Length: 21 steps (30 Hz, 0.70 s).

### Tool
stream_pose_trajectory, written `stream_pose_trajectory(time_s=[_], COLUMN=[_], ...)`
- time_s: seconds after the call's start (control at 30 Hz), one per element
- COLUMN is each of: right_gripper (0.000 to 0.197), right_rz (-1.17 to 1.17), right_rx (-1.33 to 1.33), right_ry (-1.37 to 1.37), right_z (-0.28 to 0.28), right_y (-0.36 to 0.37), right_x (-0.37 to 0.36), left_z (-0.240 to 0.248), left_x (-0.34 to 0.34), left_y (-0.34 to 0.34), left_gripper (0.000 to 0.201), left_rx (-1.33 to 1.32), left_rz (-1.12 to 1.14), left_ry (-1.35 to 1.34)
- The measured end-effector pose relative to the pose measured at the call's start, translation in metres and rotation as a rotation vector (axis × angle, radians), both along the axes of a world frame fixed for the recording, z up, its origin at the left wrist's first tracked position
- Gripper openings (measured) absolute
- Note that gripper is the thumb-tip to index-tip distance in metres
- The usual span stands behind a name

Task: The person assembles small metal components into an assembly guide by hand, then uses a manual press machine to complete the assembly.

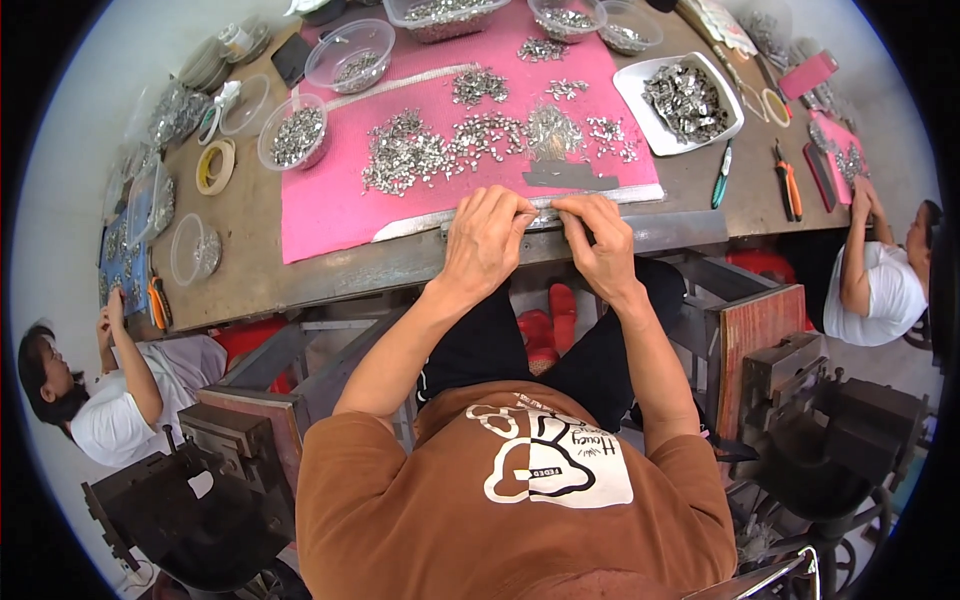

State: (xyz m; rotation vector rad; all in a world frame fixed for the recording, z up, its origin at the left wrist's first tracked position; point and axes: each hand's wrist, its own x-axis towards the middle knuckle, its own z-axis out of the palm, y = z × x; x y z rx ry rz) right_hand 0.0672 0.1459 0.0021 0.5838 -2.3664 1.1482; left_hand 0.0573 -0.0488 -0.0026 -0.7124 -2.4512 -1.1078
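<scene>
At the bench's front edge, my left hand [487, 236] and my right hand [597, 238] face each other with thumbs and forefingers pinched. Between the fingertips is a small silvery metal piece [545, 214], its shape too small to make out. Both hands are over a metal bar [660, 228] along the edge. Just beyond them, a dark grey strip [570, 177] lies on a pink mat [335, 215]. Heaps of small shiny metal pieces [405, 155] spread across the mat, beside a pile of fine pin-like wires [553, 132].
Clear tubs [350, 55] of metal parts stand at the back and left. A white tray [679, 144] of larger pieces sits right, near a teal-handled tool [721, 178] and orange-handled pliers [788, 190]. A tape roll [215, 167] lies left. Co-workers [125, 410] sit at both sides.
</scene>
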Motion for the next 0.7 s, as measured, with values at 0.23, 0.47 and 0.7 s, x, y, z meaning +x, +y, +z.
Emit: stream_pose_trajectory(time_s=[0.23, 0.47, 0.7], right_gripper=[0.015, 0.010, 0.010], right_rz=[-0.035, -0.040, 0.058], right_rx=[0.014, 0.091, 0.265], right_ry=[-0.048, -0.119, -0.318], right_z=[-0.001, 0.005, 0.016], right_y=[0.007, 0.003, -0.006], right_x=[-0.009, -0.029, -0.068], left_z=[0.002, 0.004, 0.002], left_x=[0.001, 0.005, 0.013], left_y=[0.002, 0.006, 0.008], left_gripper=[0.009, 0.014, 0.018], left_rx=[-0.013, -0.061, -0.046], left_rz=[0.003, 0.000, 0.084], left_ry=[0.061, 0.174, 0.002])
